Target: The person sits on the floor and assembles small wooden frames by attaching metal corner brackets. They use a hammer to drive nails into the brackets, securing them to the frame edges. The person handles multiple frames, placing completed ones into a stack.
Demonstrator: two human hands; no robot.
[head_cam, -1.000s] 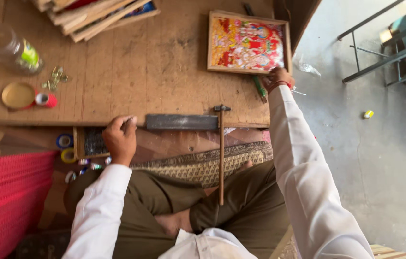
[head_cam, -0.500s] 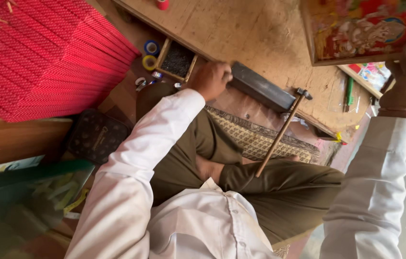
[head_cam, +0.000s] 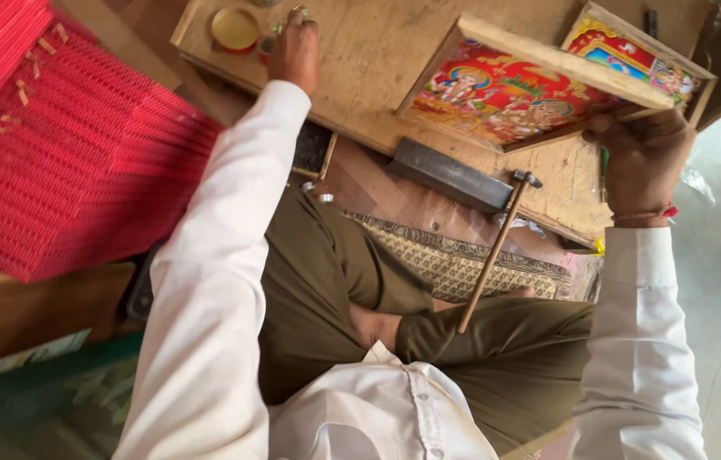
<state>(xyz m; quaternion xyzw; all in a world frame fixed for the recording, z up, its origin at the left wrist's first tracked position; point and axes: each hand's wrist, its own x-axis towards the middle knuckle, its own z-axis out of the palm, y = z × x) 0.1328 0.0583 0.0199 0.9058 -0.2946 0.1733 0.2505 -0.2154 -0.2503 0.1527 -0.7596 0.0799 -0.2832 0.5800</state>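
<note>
A framed colourful picture (head_cam: pixel 539 85) is held tilted above the wooden worktop (head_cam: pixel 377 51) by the right hand (head_cam: pixel 646 158), closed on its lower edge. The left hand (head_cam: pixel 294 47) is curled over small items beside a round tin lid (head_cam: pixel 235 28) — a hammer (head_cam: pixel 497 243) is propped against the worktop edge.

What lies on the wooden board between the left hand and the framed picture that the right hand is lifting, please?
In the head view, only bare board separates the left hand from the framed picture tilted up by the right hand.

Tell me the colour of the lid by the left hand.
Yellow lid with a red rim, seen from the head view.
</note>
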